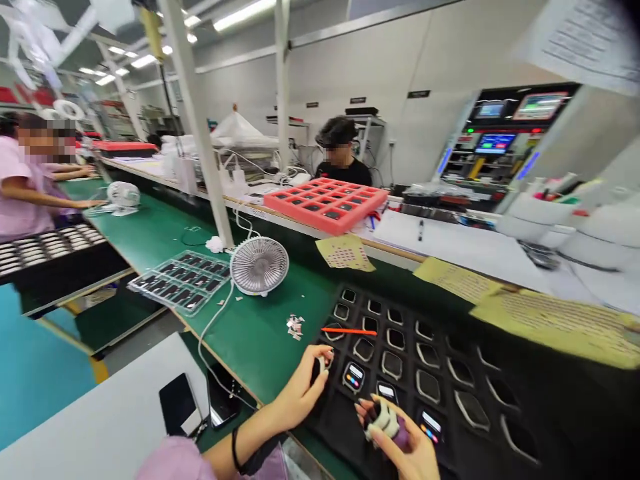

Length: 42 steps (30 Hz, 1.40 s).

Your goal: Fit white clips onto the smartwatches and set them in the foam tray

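In front of me a black foam tray point(333, 427) holds rows of square smartwatch cases, several with lit screens, such as one smartwatch point(354, 377). My left hand point(300, 390) is at the tray's left edge, its fingers closed around a pale-rimmed watch case point(323, 362). Lower right, over the tray's near part, my right hand point(413, 443) grips pale watch cases point(384, 419), apparently two together; something purple shows beside them under the fingers. An orange stick point(350, 331) lies across the tray's far left cells.
Left of the tray are paper scraps point(295, 327), a small white fan point(260, 265) with a cable, and a clear blister tray point(183, 280) of dark parts. A red foam tray point(325, 200) rests on the shelf ahead. Two phones lie lower left. Co-workers sit ahead and far left.
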Each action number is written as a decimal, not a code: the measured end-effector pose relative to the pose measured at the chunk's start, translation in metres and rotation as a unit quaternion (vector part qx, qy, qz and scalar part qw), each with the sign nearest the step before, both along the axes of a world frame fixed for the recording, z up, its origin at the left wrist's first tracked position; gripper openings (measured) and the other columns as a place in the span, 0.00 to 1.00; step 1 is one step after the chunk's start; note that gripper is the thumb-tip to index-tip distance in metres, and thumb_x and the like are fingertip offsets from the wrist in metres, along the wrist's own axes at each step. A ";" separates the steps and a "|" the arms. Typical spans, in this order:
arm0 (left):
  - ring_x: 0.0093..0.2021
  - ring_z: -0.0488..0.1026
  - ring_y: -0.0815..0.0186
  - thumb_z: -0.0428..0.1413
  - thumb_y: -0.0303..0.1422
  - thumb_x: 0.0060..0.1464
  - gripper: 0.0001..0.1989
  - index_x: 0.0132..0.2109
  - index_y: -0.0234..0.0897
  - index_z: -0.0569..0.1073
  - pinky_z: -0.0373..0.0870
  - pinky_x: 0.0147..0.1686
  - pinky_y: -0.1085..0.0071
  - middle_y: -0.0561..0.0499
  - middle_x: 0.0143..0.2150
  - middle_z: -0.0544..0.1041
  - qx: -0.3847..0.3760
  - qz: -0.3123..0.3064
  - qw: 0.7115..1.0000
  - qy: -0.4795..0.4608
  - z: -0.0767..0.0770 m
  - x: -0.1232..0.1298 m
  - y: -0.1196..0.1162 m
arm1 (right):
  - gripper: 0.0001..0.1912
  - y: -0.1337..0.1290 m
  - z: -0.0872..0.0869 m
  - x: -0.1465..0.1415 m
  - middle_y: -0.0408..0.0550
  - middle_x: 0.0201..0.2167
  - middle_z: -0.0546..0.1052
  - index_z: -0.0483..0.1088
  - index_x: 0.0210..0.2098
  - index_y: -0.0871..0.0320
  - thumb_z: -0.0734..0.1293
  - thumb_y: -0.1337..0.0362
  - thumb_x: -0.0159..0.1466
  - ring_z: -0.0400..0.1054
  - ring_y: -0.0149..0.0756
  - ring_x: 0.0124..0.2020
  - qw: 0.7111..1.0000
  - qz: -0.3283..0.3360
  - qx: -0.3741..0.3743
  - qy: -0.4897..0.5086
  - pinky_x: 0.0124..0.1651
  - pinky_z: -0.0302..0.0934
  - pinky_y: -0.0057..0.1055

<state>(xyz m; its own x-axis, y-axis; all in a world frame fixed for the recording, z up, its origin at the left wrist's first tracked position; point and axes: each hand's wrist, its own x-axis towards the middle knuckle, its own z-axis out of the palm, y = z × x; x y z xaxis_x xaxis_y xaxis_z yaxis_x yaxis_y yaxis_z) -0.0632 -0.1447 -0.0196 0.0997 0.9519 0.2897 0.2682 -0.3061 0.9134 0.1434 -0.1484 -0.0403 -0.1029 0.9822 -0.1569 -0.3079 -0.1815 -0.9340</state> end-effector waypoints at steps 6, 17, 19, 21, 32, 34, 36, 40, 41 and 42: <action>0.67 0.50 0.57 0.40 0.28 0.64 0.22 0.64 0.38 0.51 0.50 0.65 0.53 0.39 0.66 0.54 0.031 0.002 0.981 0.190 -0.012 -0.008 -0.014 | 0.23 0.005 0.011 0.000 0.55 0.36 0.81 0.76 0.38 0.58 0.79 0.61 0.43 0.76 0.50 0.40 0.999 0.030 -0.008 0.030 0.48 0.68 0.46; 0.68 0.47 0.54 0.41 0.22 0.60 0.27 0.66 0.35 0.49 0.56 0.62 0.47 0.37 0.65 0.57 0.072 -0.031 0.941 0.330 -0.020 -0.007 -0.006 | 0.24 0.006 0.021 0.004 0.53 0.36 0.81 0.75 0.39 0.59 0.79 0.62 0.42 0.76 0.51 0.40 0.998 0.024 0.027 0.054 0.49 0.67 0.49; 0.69 0.46 0.54 0.43 0.25 0.61 0.26 0.65 0.36 0.50 0.54 0.63 0.47 0.38 0.67 0.55 0.075 -0.042 0.942 0.325 -0.008 -0.001 -0.005 | 0.24 0.006 0.025 0.007 0.52 0.36 0.81 0.75 0.39 0.59 0.79 0.63 0.42 0.76 0.51 0.40 0.998 0.027 0.027 0.057 0.48 0.67 0.48; 0.69 0.44 0.56 0.46 0.27 0.62 0.26 0.65 0.38 0.51 0.50 0.64 0.48 0.41 0.68 0.52 0.091 -0.092 0.940 0.316 0.010 0.012 -0.003 | 0.24 0.007 0.029 0.013 0.51 0.36 0.81 0.75 0.39 0.58 0.79 0.64 0.43 0.76 0.49 0.40 0.998 0.032 0.025 0.057 0.47 0.68 0.46; 0.53 0.71 0.61 0.61 0.31 0.50 0.26 0.57 0.37 0.67 0.66 0.53 0.67 0.45 0.54 0.73 0.105 -0.406 0.890 0.180 0.056 0.121 0.059 | 0.20 -0.002 0.034 0.075 0.49 0.29 0.80 0.75 0.34 0.58 0.78 0.57 0.44 0.76 0.44 0.33 0.996 -0.029 -0.012 0.089 0.35 0.70 0.36; 0.51 0.72 0.60 0.64 0.33 0.46 0.27 0.55 0.37 0.69 0.66 0.52 0.68 0.46 0.52 0.75 0.122 -0.409 0.888 0.172 0.056 0.139 0.067 | 0.21 -0.005 0.035 0.091 0.51 0.30 0.80 0.75 0.35 0.58 0.77 0.53 0.45 0.76 0.46 0.34 0.994 -0.055 -0.025 0.093 0.35 0.71 0.38; 0.50 0.73 0.60 0.64 0.35 0.46 0.28 0.55 0.36 0.69 0.66 0.52 0.68 0.46 0.51 0.76 0.138 -0.402 0.888 0.175 0.056 0.157 0.073 | 0.23 -0.005 0.037 0.111 0.51 0.30 0.80 0.75 0.36 0.59 0.75 0.50 0.48 0.76 0.46 0.34 0.993 -0.097 -0.029 0.066 0.34 0.71 0.40; 0.49 0.73 0.56 0.64 0.36 0.46 0.28 0.55 0.36 0.69 0.66 0.50 0.63 0.44 0.51 0.76 0.175 -0.360 0.878 0.261 0.050 0.192 0.085 | 0.27 0.004 0.037 0.155 0.49 0.29 0.80 0.72 0.47 0.58 0.68 0.46 0.55 0.76 0.44 0.31 0.976 -0.211 0.003 -0.057 0.35 0.71 0.42; 0.48 0.73 0.54 0.64 0.36 0.46 0.27 0.54 0.35 0.70 0.66 0.50 0.62 0.43 0.49 0.77 0.181 -0.351 0.870 0.294 0.046 0.200 0.087 | 0.29 0.009 0.035 0.164 0.50 0.29 0.80 0.71 0.48 0.58 0.66 0.44 0.57 0.75 0.45 0.32 0.968 -0.230 0.017 -0.102 0.36 0.71 0.42; 0.47 0.73 0.53 0.65 0.36 0.45 0.27 0.53 0.33 0.71 0.67 0.49 0.61 0.41 0.48 0.77 0.183 -0.344 0.861 0.326 0.041 0.208 0.090 | 0.30 0.014 0.032 0.171 0.51 0.29 0.80 0.72 0.48 0.59 0.64 0.42 0.57 0.75 0.46 0.33 0.958 -0.241 0.033 -0.155 0.37 0.70 0.43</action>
<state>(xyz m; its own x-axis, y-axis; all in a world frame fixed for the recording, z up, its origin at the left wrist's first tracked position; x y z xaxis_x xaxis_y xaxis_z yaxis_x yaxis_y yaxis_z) 0.1443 -0.0547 0.0216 0.8593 0.4585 0.2267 0.3274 -0.8336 0.4448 0.3146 -0.1348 -0.0087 0.4061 0.9128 -0.0429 -0.0475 -0.0258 -0.9985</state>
